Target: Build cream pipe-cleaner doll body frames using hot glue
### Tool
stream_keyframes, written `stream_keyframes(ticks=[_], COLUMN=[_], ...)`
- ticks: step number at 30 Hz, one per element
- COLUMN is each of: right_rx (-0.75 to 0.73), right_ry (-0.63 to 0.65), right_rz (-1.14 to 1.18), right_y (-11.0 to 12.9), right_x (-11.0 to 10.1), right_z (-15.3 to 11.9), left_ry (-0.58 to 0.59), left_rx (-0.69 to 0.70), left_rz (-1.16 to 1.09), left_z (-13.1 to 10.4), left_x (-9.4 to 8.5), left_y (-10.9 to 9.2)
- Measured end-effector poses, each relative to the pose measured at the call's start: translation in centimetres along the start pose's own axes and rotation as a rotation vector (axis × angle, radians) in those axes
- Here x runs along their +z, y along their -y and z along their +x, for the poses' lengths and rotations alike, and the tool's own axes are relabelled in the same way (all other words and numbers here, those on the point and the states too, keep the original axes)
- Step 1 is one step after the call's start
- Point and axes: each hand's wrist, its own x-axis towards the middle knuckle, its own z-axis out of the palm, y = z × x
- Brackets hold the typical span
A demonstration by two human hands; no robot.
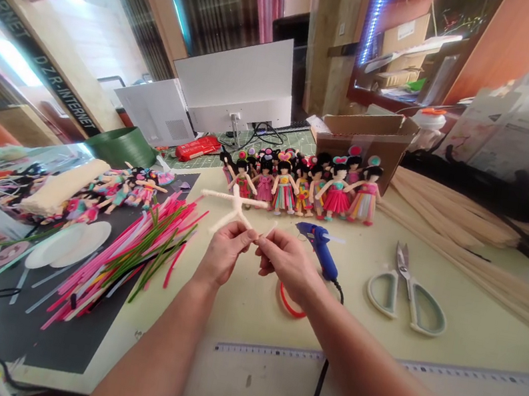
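A cream doll body (236,203) of fuzzy pipe cleaner, with outstretched arms and two legs, is held up over the table. My left hand (228,249) is closed, pinching the end of one leg. My right hand (285,255) meets it there, thumb and forefinger pressed on a short pale strand (269,229) that seems joined to that leg. Just behind my right hand lies a blue hot glue gun (320,244) with a black cord. A red ring (291,302) is partly hidden under my right wrist.
Finished dolls (297,183) stand in rows at the back, before a cardboard box (366,134). Coloured pipe cleaners (134,250) heap at left beside white plates (68,245). Scissors (407,283), beige strips (470,239) and a ruler (269,351) lie right and in front.
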Motion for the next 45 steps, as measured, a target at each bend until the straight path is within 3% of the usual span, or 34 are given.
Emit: stream_keyframes(ticks=[10, 23, 31, 38, 45], right_rx=[0.119, 0.274, 0.305, 0.247, 0.066], right_ry=[0.026, 0.157, 0.203, 0.149, -0.018], right_rz=[0.107, 0.425, 0.546, 0.472, 0.118], right_y=[0.4, 0.0, 0.1, -0.1, -0.4], right_x=[-0.5, -1.0, -0.8, -0.7, -0.2], right_z=[0.0, 0.2, 0.1, 0.1, 0.3], left_ry=[-0.007, 0.151, 0.168, 0.154, 0.026], left_rx=[-0.009, -0.049, -0.071, -0.079, -0.033], left_rz=[0.058, -0.093, -0.127, -0.094, 0.019], left_z=[0.0, 0.0, -0.1, -0.1, -0.1], left_x=[-0.2, -0.5, -0.7, -0.6, -0.1], left_y=[-0.1, -0.1, 0.0, 0.1, 0.1])
